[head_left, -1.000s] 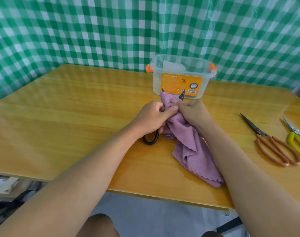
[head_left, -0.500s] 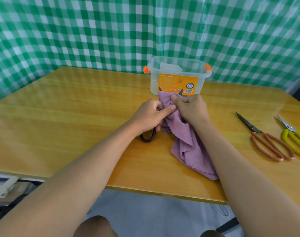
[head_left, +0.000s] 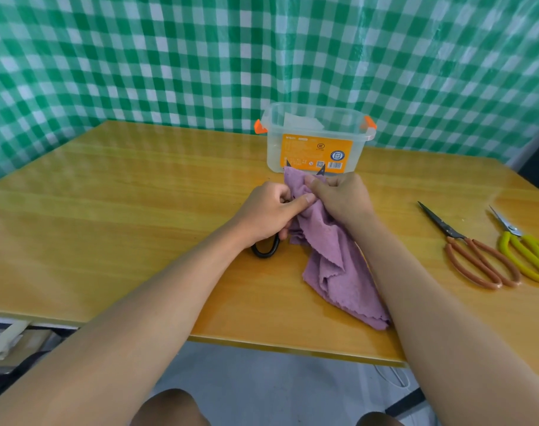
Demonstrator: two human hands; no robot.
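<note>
My left hand [head_left: 269,212] grips a pair of black-handled scissors [head_left: 265,249]; one handle loop shows below the hand and two dark blade tips poke out above the cloth. My right hand [head_left: 339,198] pinches a purple cloth [head_left: 339,265] around the blades, its thumb and fingers curled into the fabric. The rest of the cloth trails down the wooden table [head_left: 123,210] towards its front edge. Most of the scissors are hidden by my hands and the cloth.
A clear plastic box [head_left: 315,139] with orange clips and an orange label stands just behind my hands. Brown-handled scissors [head_left: 474,253] and yellow-handled scissors [head_left: 526,250] lie shut at the right. A green checked curtain hangs behind the table.
My hands and the cloth have shifted slightly towards the box; the right hand's grip slid along the blades, and both blade tips now show above the cloth.
</note>
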